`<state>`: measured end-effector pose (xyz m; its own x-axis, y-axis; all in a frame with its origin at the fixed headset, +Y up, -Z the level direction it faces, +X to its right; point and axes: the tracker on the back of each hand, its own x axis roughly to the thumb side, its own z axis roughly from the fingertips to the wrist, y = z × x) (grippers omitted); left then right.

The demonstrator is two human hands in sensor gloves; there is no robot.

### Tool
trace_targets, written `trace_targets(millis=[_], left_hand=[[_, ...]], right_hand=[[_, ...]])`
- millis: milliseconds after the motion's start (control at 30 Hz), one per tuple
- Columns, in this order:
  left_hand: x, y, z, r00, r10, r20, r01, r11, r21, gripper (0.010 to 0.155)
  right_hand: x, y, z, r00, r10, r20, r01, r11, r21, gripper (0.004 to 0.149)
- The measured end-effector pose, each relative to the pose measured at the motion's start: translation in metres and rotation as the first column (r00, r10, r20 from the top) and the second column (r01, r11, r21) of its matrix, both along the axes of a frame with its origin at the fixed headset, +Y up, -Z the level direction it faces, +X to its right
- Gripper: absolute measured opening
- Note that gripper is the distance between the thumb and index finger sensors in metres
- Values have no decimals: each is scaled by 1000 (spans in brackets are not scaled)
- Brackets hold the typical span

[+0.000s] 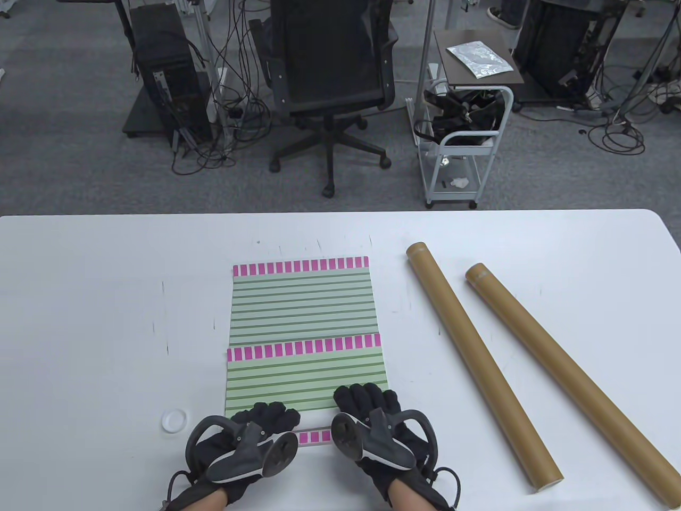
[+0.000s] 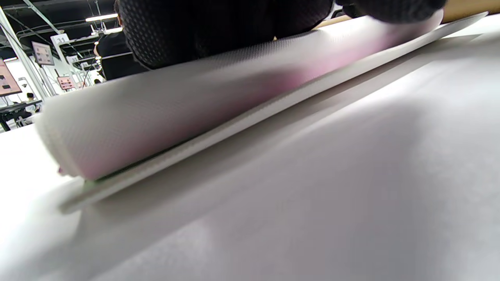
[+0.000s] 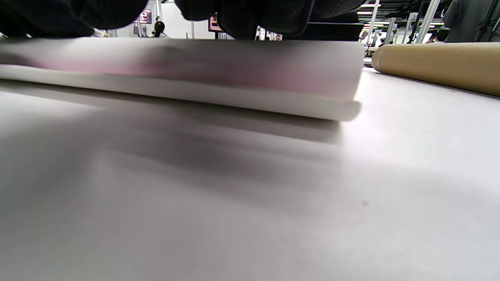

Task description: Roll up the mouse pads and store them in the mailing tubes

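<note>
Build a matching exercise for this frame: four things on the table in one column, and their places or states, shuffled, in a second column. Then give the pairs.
Things
1. near mouse pad
2. far mouse pad
3. two mailing tubes
4. white cap

Places or states
A. lying slanted, right of the pads
B. near edge curled up under the left hand and right hand
C. flat, untouched, partly covered by the other pad
D. alone on the table, left of the hands

Pairs: 1-B, 2-C, 3-A, 4-D
</note>
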<state>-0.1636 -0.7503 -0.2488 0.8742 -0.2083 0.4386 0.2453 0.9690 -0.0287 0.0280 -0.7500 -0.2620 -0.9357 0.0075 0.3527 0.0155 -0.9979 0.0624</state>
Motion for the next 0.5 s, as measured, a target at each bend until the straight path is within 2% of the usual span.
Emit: trace_targets(millis=[133, 300, 433, 500], left_hand=[[-1, -4, -2, 1000, -13, -10, 13, 1000, -16, 70], [-2, -4, -3, 1000, 17, -5, -18, 999, -30, 71], [-1, 10, -2, 987, 158, -40, -157, 987, 25, 69], [2, 11, 1, 986, 168, -23, -167, 986, 19, 69]], right_hand=[[-2, 1, 1, 1000, 12, -20, -12, 1000, -1, 66], [-4, -4, 1, 999, 40, -21, -40, 999, -12, 67], [-4, -5, -1, 998, 54, -14, -55, 997, -47, 69], [-4, -6, -1, 999, 51, -9, -52, 997, -58, 69]])
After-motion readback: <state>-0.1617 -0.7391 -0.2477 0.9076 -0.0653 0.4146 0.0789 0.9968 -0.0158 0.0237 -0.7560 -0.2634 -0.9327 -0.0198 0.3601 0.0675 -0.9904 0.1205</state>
